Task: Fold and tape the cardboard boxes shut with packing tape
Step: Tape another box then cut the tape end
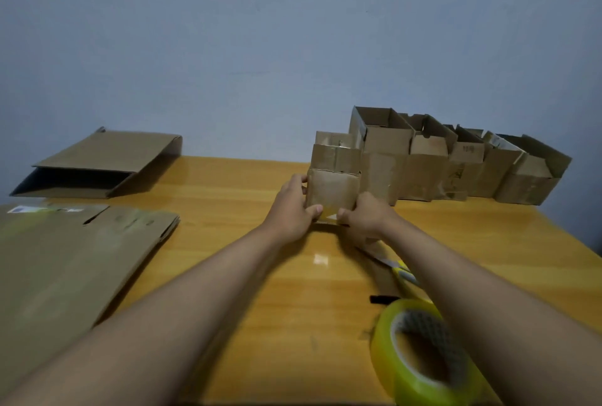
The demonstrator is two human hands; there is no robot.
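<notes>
Cardboard boxes are the subject, so the biggest pieces are taken first. On the wooden table (228,242), at the left, a large flattened carton (65,259) is lying, and behind it a flat sleeve (97,164) open at the front; both are not yet folded. At the back right, against the wall, a row of small boxes (456,158) is standing w/ top flaps up, so they seem folded but not closed on top. At the near right a roll of yellow packing tape (423,353) is placed, and beside it scissors (395,267) w/ yellow handle, partly hidden under the arm.

Near the centre, just beside the row, the small box in work (332,184) is held. The left hand (293,206) is grasping its left side, thumb on the near face. The right hand (365,219) is curled at the lower right corner, where a shiny tape strip (329,213) seems to be pressed down.

Progress is judged approx. mid-way: top flaps and the 2 flat cartons are left.
</notes>
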